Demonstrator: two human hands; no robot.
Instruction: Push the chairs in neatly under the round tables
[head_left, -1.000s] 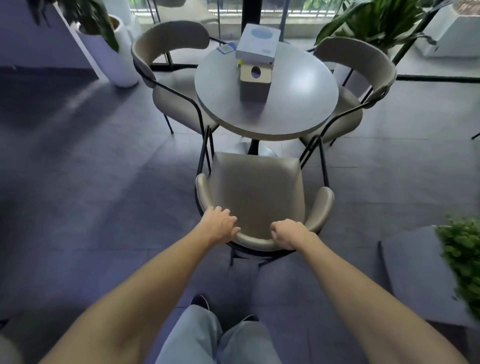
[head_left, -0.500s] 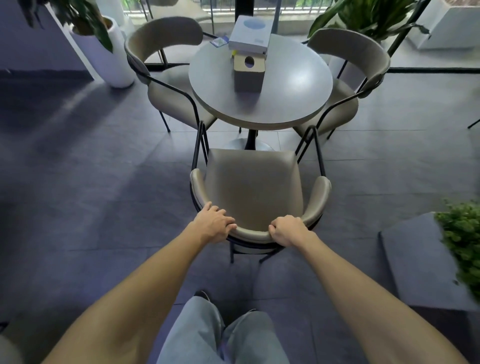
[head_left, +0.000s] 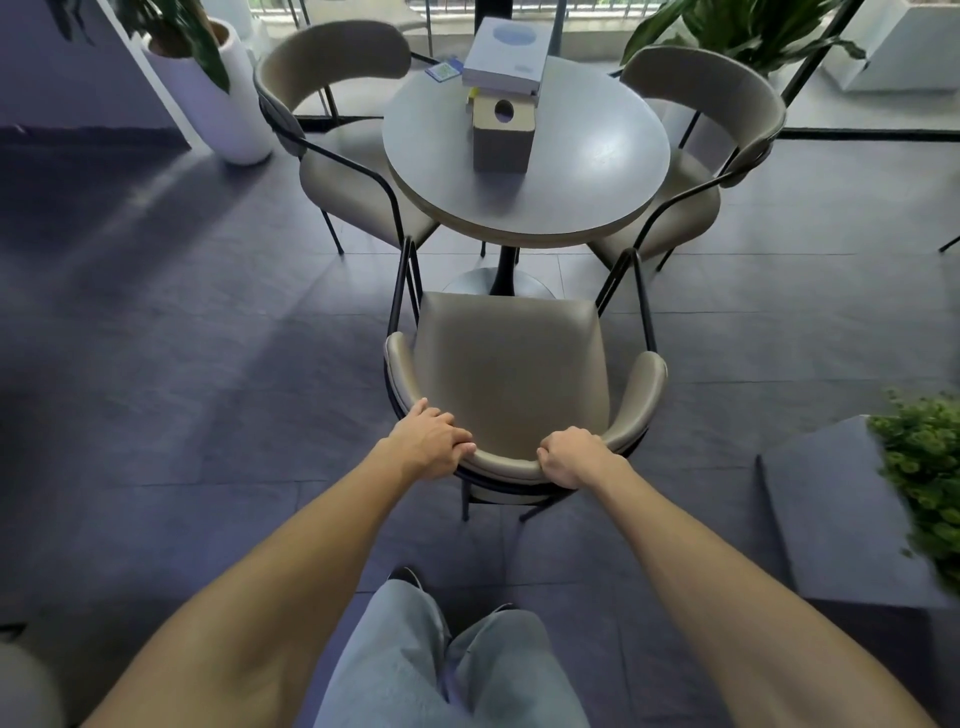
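Note:
A beige padded chair (head_left: 511, 364) with a black metal frame stands in front of me, facing a round grey table (head_left: 597, 171). Its seat front lies a little short of the table's near edge. My left hand (head_left: 431, 441) grips the left part of the curved backrest. My right hand (head_left: 574, 457) grips the backrest to the right of centre. Two matching chairs stand at the table: one at the left (head_left: 337, 130), one at the right (head_left: 717, 135), both with seats partly under the top.
A cardboard box with a round hole (head_left: 501, 140) and a stack of books (head_left: 506, 57) sit on the table. A white planter (head_left: 218, 98) stands at the back left. A grey block (head_left: 831, 499) with a green plant (head_left: 924, 478) is close on my right.
The chair and the table appear farther from me and higher in view than a second ago. Both hands keep their grip on the backrest.

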